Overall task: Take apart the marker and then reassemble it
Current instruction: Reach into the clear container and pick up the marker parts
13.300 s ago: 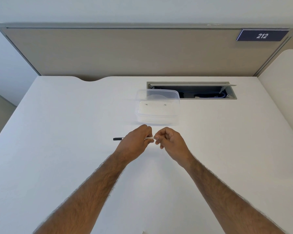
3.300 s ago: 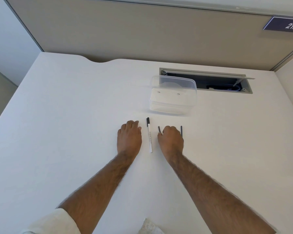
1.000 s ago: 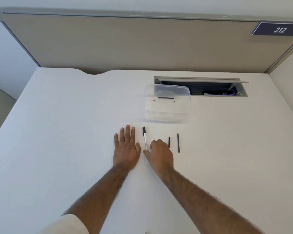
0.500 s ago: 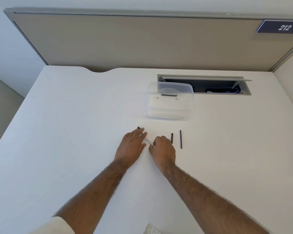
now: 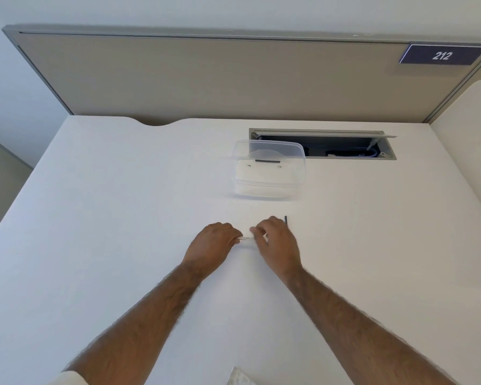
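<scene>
The white marker barrel (image 5: 246, 238) lies sideways between my two hands, just above the white desk (image 5: 122, 218). My left hand (image 5: 210, 247) is closed around its left end, which is hidden in my fingers. My right hand (image 5: 277, 243) pinches its right end with fingertips. A thin black marker part (image 5: 286, 219) lies on the desk just beyond my right hand, mostly hidden by it. The other short black part is out of sight behind my right hand.
A clear plastic container (image 5: 268, 169) with a lid stands behind the hands. An open cable hatch (image 5: 321, 144) is set in the desk at the back right. A beige partition (image 5: 206, 79) closes the far edge. A white scrap (image 5: 240, 380) lies at the near edge.
Both hands have closed on the white marker barrel and turned it sideways, lifting it off the desk. My right hand now covers the short black part.
</scene>
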Demonstrator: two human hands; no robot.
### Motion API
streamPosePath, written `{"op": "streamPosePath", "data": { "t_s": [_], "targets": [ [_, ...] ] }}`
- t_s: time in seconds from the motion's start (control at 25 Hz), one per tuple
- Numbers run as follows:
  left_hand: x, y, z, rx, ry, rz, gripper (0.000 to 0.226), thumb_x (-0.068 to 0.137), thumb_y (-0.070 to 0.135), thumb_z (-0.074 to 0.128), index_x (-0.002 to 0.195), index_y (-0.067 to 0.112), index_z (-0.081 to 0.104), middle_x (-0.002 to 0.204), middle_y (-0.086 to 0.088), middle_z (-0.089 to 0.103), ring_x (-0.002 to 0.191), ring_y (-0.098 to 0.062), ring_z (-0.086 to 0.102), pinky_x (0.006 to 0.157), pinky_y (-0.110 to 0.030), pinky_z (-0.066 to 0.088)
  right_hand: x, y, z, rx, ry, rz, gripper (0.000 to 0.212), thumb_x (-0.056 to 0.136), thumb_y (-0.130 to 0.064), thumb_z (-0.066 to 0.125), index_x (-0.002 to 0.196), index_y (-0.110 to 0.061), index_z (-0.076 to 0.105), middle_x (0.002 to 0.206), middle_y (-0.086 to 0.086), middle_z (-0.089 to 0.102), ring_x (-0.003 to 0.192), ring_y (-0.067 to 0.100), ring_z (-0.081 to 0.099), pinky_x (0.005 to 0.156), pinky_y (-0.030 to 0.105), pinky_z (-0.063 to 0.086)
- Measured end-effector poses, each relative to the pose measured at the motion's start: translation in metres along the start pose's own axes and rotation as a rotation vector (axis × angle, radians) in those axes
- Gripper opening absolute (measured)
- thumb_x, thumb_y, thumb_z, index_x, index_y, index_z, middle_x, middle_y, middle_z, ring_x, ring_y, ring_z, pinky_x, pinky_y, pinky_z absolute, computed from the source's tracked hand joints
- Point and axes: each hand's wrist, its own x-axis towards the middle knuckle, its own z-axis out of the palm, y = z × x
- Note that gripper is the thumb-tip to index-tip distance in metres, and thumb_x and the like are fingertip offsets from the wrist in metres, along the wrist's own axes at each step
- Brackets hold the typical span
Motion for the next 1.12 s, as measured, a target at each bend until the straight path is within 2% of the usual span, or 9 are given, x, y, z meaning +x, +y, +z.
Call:
{"op": "streamPosePath", "data": {
  "t_s": [0.08, 0.2, 0.36, 0.56, 0.68, 0.84, 0.96, 1.04, 1.12],
  "targets": [
    [-0.003, 0.003, -0.001, -0.021, 0.025, -0.067, 0.017, 0.101, 0.024, 0.057, 0.110, 0.026, 0.072, 0.097, 0.011, 0.069, 0.091, -0.014, 0.059, 0.072, -0.025, 0.041, 0.004, 0.016, -0.011, 0.012, 0.139, 0.195, 0.022, 0.099, -0.025, 0.056, 0.086, -0.009, 0.065, 0.090, 0.006, 0.064, 0.091, 0.027, 0.059, 0.076, 0.040, 0.051],
    [-0.008, 0.008, -0.003, -0.059, 0.031, -0.127, 0.016, 0.101, 0.026, 0.056, 0.110, 0.028, 0.070, 0.098, 0.014, 0.067, 0.095, -0.010, 0.056, 0.071, -0.027, 0.046, 0.011, 0.034, -0.024, -0.150, 0.070, 0.410, 0.021, 0.098, -0.025, 0.057, 0.100, -0.006, 0.066, 0.106, 0.011, 0.064, 0.105, 0.032, 0.058, 0.079, 0.040, 0.052],
    [-0.014, 0.015, -0.004, -0.074, 0.027, -0.170, 0.015, 0.101, 0.028, 0.055, 0.108, 0.029, 0.068, 0.099, 0.015, 0.065, 0.098, -0.009, 0.055, 0.073, -0.031, 0.051, 0.019, 0.038, -0.029, -0.157, -0.042, 0.482, 0.020, 0.092, -0.023, 0.060, 0.103, -0.007, 0.065, 0.109, 0.011, 0.064, 0.106, 0.032, 0.060, 0.083, 0.042, 0.055],
    [-0.023, 0.022, -0.006, -0.101, 0.041, -0.191, 0.013, 0.101, 0.029, 0.055, 0.107, 0.031, 0.067, 0.097, 0.018, 0.063, 0.096, -0.007, 0.053, 0.070, -0.026, 0.044, 0.026, 0.036, -0.026, -0.183, -0.077, 0.559, 0.019, 0.086, -0.009, 0.055, 0.097, -0.005, 0.069, 0.101, 0.013, 0.069, 0.100, 0.035, 0.065, 0.076, 0.038, 0.057],
    [-0.027, 0.024, -0.008, -0.101, 0.049, -0.206, 0.013, 0.101, 0.029, 0.055, 0.106, 0.032, 0.067, 0.095, 0.018, 0.062, 0.094, -0.006, 0.052, 0.069, -0.025, 0.041, 0.022, 0.040, -0.027, -0.112, -0.056, 0.605, 0.019, 0.082, -0.006, 0.055, 0.095, -0.004, 0.069, 0.099, 0.013, 0.070, 0.098, 0.036, 0.065, 0.073, 0.037, 0.056],
    [-0.027, 0.024, -0.012, -0.114, 0.062, -0.212, 0.012, 0.101, 0.028, 0.056, 0.104, 0.032, 0.066, 0.091, 0.020, 0.059, 0.092, -0.006, 0.052, 0.065, -0.023, 0.037, 0.008, 0.050, -0.037, 0.010, 0.051, 0.499, 0.008, 0.079, -0.010, 0.057, 0.080, -0.010, 0.064, 0.087, 0.004, 0.068, 0.092, 0.031, 0.060, 0.074, 0.044, 0.056],
    [-0.023, 0.022, -0.016, -0.126, 0.081, -0.230, 0.012, 0.101, 0.027, 0.056, 0.102, 0.033, 0.066, 0.089, 0.020, 0.059, 0.092, -0.005, 0.051, 0.064, -0.022, 0.038, -0.001, 0.051, -0.046, 0.099, 0.093, 0.336, 0.006, 0.078, -0.013, 0.060, 0.074, -0.017, 0.061, 0.069, -0.008, 0.062, 0.074, 0.023, 0.060, 0.062, 0.035, 0.052],
    [-0.022, 0.022, -0.017, -0.136, 0.084, -0.245, 0.012, 0.101, 0.026, 0.056, 0.102, 0.033, 0.066, 0.090, 0.021, 0.059, 0.092, -0.006, 0.051, 0.066, -0.025, 0.039, -0.005, 0.046, -0.049, 0.134, 0.059, 0.228, 0.007, 0.079, -0.014, 0.062, 0.077, -0.020, 0.062, 0.069, -0.010, 0.063, 0.075, 0.019, 0.060, 0.064, 0.033, 0.050],
    [-0.020, 0.023, -0.018, -0.144, 0.084, -0.252, 0.013, 0.101, 0.026, 0.056, 0.103, 0.033, 0.066, 0.089, 0.021, 0.059, 0.093, -0.007, 0.052, 0.067, -0.025, 0.039, -0.007, 0.040, -0.050, 0.202, 0.029, 0.165, 0.012, 0.081, -0.012, 0.063, 0.085, -0.022, 0.069, 0.079, -0.013, 0.067, 0.085, 0.017, 0.063, 0.074, 0.033, 0.053]
  ]
}}
